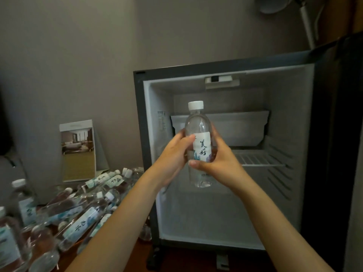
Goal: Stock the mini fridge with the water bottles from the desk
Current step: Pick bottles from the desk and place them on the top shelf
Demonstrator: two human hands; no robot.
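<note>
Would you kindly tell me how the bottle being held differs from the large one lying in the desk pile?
The held bottle stands upright; the pile bottle lies on its side. The left hand and right hand grip the held bottle; no hand holds the pile bottle. Both are clear, with pale printed labels.

A folded card (78,152) printed with a hotel-room photo stands against the grey wall (68,55) at nine o'clock; a rounded grey fixture (273,5) on a metal arm sits at one o'clock
</note>
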